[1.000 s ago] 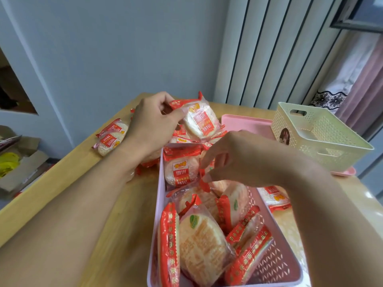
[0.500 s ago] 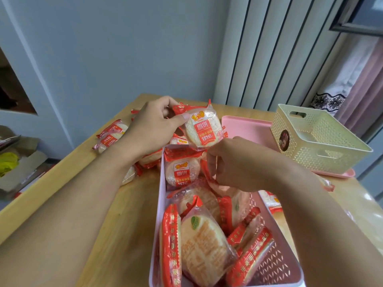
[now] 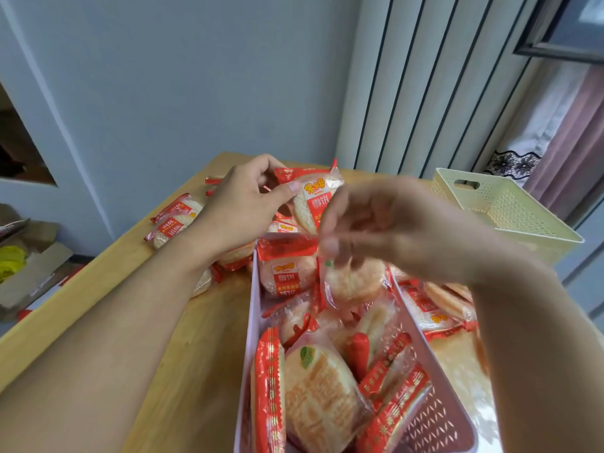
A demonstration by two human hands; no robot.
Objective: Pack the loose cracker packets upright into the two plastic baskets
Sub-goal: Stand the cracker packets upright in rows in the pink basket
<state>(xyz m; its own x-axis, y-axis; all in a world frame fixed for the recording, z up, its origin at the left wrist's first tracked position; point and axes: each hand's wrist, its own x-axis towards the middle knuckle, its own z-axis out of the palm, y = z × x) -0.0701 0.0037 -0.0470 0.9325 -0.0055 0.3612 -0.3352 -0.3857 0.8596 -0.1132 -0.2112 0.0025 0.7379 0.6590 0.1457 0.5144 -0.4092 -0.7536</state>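
One cracker packet (image 3: 312, 204) upright, label facing camera, in left hand (image 3: 242, 207).

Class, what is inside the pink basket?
The pink basket holds red-and-clear cracker packets, some upright, some tilted. Its floor beneath them is mostly hidden.

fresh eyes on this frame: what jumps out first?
The pink basket in the near centre, crammed with red-and-clear cracker packets. Above its far end the left hand pinches one packet upright in the air, with the blurred right hand reaching in beside it. More packets lie loose on the wooden table at left, and a cream basket sits at far right.
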